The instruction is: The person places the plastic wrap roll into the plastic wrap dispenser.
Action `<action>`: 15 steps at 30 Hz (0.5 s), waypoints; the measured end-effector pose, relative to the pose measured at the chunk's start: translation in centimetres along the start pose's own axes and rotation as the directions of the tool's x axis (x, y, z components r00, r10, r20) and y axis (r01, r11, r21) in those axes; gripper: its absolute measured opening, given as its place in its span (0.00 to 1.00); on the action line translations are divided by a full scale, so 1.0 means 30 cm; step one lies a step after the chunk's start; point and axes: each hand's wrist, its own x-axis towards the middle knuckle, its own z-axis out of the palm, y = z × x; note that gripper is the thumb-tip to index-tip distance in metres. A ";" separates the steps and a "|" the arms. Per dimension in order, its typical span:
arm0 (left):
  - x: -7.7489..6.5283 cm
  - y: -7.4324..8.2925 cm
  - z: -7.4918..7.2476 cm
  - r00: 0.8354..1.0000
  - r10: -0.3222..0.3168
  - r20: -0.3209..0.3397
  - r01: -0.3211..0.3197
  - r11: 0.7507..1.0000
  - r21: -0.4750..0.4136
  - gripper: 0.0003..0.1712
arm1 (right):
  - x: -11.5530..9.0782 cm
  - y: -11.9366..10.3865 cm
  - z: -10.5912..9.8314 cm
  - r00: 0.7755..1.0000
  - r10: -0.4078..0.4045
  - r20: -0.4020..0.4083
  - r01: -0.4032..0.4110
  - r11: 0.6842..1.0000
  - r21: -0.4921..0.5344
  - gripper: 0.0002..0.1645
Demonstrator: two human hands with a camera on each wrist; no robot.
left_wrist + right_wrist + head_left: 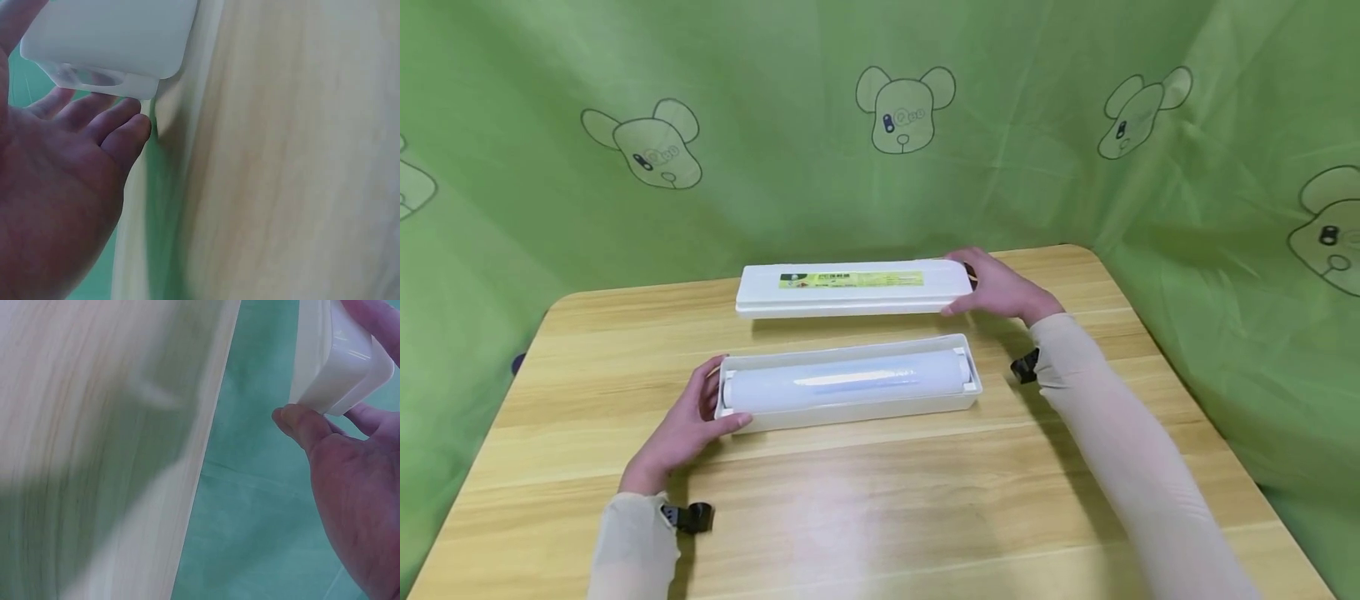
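A long white cling film box (857,417) stands without its lid on the table, a roll of cling film (850,382) lying lengthwise inside. My left hand (681,425) grips the box's left end, thumb along the front wall and fingers at the back. In the left wrist view, fingertips touch the end of the box (112,37). Behind the box, my right hand (1000,287) holds the white lid (850,304) by its right end, above the tabletop. A yellow-green label (850,280) faces up on the lid. The right wrist view shows the lid's end (347,362) between thumb and fingers.
The wooden table (880,517) has rounded back corners. Green curtains (790,192) with printed bear heads hang close behind it and along the right side. Each wrist wears a black camera, one left (691,517) and one right (1026,366).
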 end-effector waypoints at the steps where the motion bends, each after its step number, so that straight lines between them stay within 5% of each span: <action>1: 0.000 -0.001 0.000 1.000 -0.001 -0.001 0.001 1.000 0.003 0.56 | -0.002 -0.001 -0.001 1.000 0.000 -0.001 0.000 1.000 0.001 0.57; 15: 0.005 -0.005 -0.001 1.000 0.012 -0.002 -0.012 1.000 -0.005 0.56 | -0.033 -0.006 -0.007 1.000 -0.007 0.001 0.007 1.000 -0.015 0.60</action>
